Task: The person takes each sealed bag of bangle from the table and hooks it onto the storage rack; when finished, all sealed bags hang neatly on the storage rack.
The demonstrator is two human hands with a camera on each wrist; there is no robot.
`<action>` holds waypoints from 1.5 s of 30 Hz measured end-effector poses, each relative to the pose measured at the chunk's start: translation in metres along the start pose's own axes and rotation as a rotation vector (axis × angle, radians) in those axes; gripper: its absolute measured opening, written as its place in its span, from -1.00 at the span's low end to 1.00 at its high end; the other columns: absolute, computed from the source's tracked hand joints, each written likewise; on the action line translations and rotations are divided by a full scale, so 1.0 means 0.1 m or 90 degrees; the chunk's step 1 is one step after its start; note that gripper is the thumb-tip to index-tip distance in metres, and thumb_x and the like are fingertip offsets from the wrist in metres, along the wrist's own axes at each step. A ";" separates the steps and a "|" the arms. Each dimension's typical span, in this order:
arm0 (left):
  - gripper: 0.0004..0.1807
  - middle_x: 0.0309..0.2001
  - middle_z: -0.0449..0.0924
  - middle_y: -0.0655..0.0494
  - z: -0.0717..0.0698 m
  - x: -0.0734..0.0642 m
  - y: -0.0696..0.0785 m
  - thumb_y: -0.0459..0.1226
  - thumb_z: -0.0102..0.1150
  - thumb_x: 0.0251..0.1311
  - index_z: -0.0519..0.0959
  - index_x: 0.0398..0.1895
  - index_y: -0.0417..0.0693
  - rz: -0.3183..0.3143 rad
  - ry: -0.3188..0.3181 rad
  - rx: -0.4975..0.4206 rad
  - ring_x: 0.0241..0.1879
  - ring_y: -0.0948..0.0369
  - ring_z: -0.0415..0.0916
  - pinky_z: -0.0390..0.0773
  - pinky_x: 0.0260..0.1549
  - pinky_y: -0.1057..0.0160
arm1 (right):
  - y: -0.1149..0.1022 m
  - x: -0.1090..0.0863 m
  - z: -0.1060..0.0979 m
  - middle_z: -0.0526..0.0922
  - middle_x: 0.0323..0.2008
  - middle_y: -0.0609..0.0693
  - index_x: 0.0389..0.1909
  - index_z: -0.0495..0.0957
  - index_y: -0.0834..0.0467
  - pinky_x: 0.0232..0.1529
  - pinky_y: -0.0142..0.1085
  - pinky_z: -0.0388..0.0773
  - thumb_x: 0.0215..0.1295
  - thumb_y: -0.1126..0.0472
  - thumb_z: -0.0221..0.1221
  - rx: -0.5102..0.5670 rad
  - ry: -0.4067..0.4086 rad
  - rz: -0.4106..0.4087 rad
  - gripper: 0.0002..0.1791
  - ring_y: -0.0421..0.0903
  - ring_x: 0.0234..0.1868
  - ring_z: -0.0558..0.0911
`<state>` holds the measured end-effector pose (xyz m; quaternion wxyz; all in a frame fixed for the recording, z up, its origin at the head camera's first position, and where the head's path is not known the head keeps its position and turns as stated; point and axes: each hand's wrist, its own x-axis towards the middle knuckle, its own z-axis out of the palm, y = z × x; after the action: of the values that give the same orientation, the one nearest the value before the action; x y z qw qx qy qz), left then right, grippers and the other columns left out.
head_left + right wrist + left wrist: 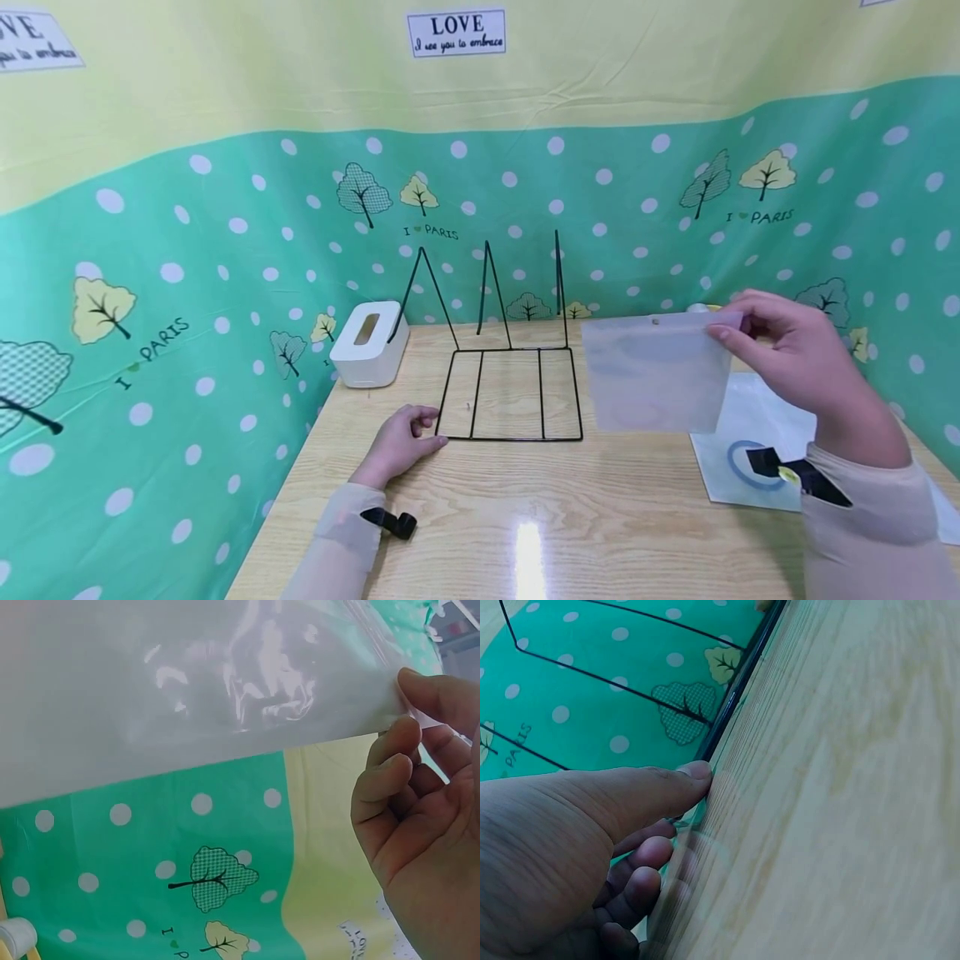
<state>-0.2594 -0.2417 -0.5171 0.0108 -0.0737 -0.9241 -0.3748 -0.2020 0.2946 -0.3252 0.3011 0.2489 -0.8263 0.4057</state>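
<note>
A black wire rack (510,439) stands on the table, its flat grid towards the front and three pointed wire uprights at the back. My left hand (397,446) pinches the rack's front left corner. In the left wrist view the thumb (694,772) lies against the wire and the other fingers curl below it. Over the table to the right, my right hand (795,354) holds a frosted, see-through plastic bag (652,379) by its upper right corner, between thumb and fingertips. The bag hangs flat, and the right wrist view shows its shiny, creased film (187,690) close up.
A white tissue box (371,367) sits behind the left hand, by the curtain. Pale bags or sheets (716,400), with a blue ring (732,461) on them, lie under the right forearm. A patterned green and yellow curtain (247,192) surrounds the wooden table (450,517).
</note>
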 end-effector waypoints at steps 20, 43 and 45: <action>-0.47 -0.18 0.54 0.16 -0.01 -0.02 0.03 -0.15 0.61 0.13 0.68 0.17 -0.04 0.005 -0.001 0.001 -0.28 0.19 0.39 0.40 -0.26 0.18 | -0.18 0.06 0.30 0.63 -0.34 -0.05 -0.34 0.65 0.21 -0.45 -0.43 0.42 0.28 0.58 0.33 0.071 0.011 -0.003 -0.80 -0.19 -0.41 0.49; -0.45 -0.18 0.53 0.18 -0.01 -0.01 0.01 -0.13 0.61 0.13 0.68 0.18 -0.03 0.007 -0.002 -0.001 -0.27 0.19 0.40 0.41 -0.25 0.16 | -0.25 0.16 0.66 0.59 -0.42 -0.02 -0.31 0.66 0.13 -0.48 -0.37 0.43 0.36 0.54 0.28 0.153 -0.026 -0.015 -0.77 -0.16 -0.46 0.51; -0.45 -0.18 0.53 0.18 -0.01 -0.01 0.00 -0.12 0.61 0.13 0.68 0.18 -0.03 0.008 -0.001 -0.001 -0.27 0.18 0.40 0.40 -0.25 0.17 | -0.25 0.16 0.70 0.60 -0.42 -0.02 -0.31 0.66 0.14 -0.49 -0.36 0.43 0.36 0.54 0.28 0.161 -0.031 -0.015 -0.78 -0.16 -0.46 0.52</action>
<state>-0.2588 -0.2421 -0.5161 0.0123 -0.0802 -0.9234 -0.3752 -0.2176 0.2208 -0.3348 0.2516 0.3043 -0.7726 0.4972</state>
